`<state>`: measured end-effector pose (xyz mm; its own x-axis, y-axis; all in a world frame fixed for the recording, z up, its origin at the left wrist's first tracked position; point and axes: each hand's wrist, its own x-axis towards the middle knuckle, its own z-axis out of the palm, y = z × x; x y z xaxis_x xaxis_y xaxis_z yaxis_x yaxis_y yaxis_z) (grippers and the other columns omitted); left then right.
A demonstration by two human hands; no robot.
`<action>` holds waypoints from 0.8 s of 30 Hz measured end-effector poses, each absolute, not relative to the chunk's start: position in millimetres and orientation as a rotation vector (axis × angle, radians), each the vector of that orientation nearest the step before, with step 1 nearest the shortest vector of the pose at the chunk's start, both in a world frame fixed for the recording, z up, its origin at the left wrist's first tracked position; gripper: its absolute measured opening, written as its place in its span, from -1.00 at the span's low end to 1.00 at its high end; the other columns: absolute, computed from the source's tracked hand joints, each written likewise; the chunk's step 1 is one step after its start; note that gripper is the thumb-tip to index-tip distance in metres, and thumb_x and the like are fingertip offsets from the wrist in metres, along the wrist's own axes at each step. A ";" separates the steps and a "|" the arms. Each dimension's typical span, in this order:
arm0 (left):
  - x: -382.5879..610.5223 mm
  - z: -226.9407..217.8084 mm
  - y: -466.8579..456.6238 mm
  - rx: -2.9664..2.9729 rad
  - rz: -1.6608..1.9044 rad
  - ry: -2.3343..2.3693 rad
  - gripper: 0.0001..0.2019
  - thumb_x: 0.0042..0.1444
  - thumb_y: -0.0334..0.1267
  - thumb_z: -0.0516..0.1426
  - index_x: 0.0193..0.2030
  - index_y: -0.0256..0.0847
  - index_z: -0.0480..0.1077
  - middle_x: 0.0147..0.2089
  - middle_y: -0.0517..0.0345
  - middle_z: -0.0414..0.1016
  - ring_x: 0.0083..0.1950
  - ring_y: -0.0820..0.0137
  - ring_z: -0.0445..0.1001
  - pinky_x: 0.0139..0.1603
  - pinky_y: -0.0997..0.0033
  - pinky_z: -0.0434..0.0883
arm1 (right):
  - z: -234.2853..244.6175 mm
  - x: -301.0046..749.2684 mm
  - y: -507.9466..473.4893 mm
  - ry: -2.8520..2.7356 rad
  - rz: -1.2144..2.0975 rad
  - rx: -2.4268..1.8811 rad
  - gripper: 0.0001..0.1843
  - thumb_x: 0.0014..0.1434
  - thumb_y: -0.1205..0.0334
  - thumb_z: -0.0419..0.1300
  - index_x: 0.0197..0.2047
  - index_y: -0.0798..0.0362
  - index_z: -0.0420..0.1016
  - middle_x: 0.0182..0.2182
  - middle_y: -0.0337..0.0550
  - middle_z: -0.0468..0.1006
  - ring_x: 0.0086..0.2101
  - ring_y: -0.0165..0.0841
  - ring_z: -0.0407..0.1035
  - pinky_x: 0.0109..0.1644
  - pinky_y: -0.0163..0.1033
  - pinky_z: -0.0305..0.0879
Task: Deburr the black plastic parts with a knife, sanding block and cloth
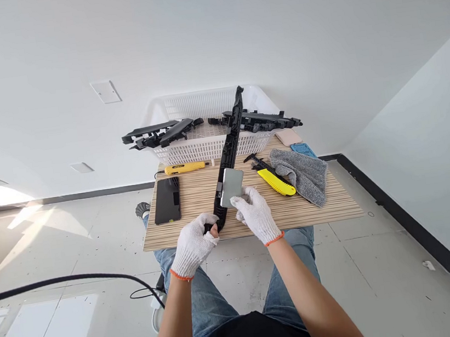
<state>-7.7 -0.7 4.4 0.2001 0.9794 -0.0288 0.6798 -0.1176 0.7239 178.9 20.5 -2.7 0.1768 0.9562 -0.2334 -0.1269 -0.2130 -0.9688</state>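
Black strip (229, 148) slants: left hand (195, 242), fingers closed round its near end, seemingly steadies it; right hand (254, 213), fingers pinched, holds a grey block (232, 185) over it!

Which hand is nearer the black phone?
Left: the left hand is near the phone, to its lower right; the right hand is farther right, past the long black part.

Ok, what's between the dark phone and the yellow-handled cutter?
In the head view, the long black part crosses between the phone and cutter, with the grey block in the right hand overlapping it; striped tabletop shows on both sides.
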 end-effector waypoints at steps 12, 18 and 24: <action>-5.7 8.2 -1.7 1.852 0.655 1.561 -0.72 0.14 -0.02 0.04 -0.23 -0.10 0.48 -0.21 0.13 0.67 -0.17 0.23 0.61 -0.11 0.30 0.50 | -6.2 177.1 19.5 -0.779 1.290 -1.276 -0.62 -0.03 0.00 0.35 -0.21 -0.02 0.37 -0.45 -0.37 0.47 -0.63 -0.53 0.22 -0.61 -0.39 0.09; -5.5 9.5 -2.2 1.853 0.674 1.556 -0.72 0.15 0.00 0.04 -0.26 -0.09 0.47 -0.24 0.17 0.66 -0.24 0.28 0.58 -0.14 0.32 0.50 | -8.1 178.5 14.9 -0.958 1.193 -1.338 -0.66 0.05 -0.05 0.34 -0.20 -0.01 0.49 -0.57 -0.42 0.30 -0.61 -0.51 0.12 -0.61 -0.39 0.06; -2.5 11.6 -3.4 1.818 0.679 1.576 -0.73 0.16 0.02 0.04 -0.29 -0.08 0.45 -0.27 0.19 0.66 -0.25 0.27 0.58 -0.19 0.33 0.45 | -9.1 179.3 15.7 -0.717 1.313 -1.146 -0.48 0.01 -0.06 0.32 0.03 -0.09 0.41 -0.58 -0.46 0.31 -0.69 -0.52 0.06 -0.69 -0.41 -0.02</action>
